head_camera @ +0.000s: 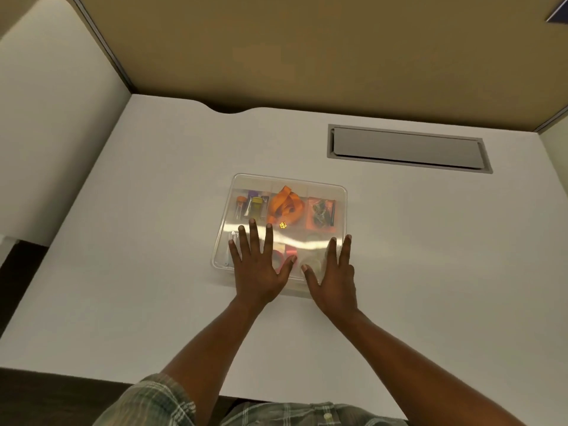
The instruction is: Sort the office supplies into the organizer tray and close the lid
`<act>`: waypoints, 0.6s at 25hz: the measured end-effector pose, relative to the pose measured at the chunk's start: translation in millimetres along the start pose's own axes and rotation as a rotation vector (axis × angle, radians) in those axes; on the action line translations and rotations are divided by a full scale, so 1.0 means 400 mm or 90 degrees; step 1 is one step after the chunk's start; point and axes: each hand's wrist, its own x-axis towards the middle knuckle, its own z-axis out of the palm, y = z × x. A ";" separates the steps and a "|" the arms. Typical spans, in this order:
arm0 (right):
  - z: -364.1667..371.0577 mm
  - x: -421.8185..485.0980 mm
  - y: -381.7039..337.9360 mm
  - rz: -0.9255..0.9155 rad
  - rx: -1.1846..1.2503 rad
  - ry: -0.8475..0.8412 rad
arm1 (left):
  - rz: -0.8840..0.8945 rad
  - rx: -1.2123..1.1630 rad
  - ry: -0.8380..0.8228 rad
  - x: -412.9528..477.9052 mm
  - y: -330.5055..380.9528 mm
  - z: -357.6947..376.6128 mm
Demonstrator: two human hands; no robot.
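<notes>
Left grip (256, 265) and right grip (333, 272) both released: fingers straight and spread, palms flat on the clear lid (325, 192) of the organizer tray (216, 261). Tray sits mid-tabletop (138, 226), lid on. Orange strap (284, 204) visible in far middle compartment; recessed grey panel (405, 149) lies beyond, apart.

The single head camera looks forward and steeply down from above the person's chest, close over the white counter (123, 241), toward the tan partition wall (307, 50).
</notes>
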 end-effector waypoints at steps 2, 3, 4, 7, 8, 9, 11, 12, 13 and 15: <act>0.032 0.004 -0.058 -0.013 0.011 -0.019 | 0.001 0.019 0.006 0.013 -0.077 -0.013; 0.044 0.006 -0.087 -0.022 0.016 -0.032 | 0.000 0.028 0.009 0.019 -0.113 -0.020; 0.058 0.008 -0.114 -0.033 0.022 -0.046 | -0.008 0.032 0.010 0.023 -0.146 -0.027; 0.086 0.017 -0.186 -0.062 0.042 -0.088 | -0.025 0.036 0.016 0.032 -0.229 -0.047; 0.094 0.019 -0.203 -0.067 0.042 -0.099 | -0.028 0.038 0.012 0.034 -0.251 -0.054; 0.101 0.020 -0.217 -0.068 0.038 -0.110 | -0.032 0.041 0.007 0.038 -0.270 -0.060; 0.107 0.019 -0.233 -0.068 0.017 -0.120 | -0.029 0.048 -0.001 0.044 -0.291 -0.066; 0.109 0.019 -0.232 -0.070 -0.004 -0.119 | -0.025 0.056 -0.004 0.044 -0.292 -0.067; 0.105 0.022 -0.226 -0.075 -0.032 -0.120 | -0.022 0.061 -0.006 0.043 -0.289 -0.069; 0.083 0.029 -0.209 -0.108 -0.065 -0.129 | -0.013 0.067 -0.023 0.044 -0.294 -0.066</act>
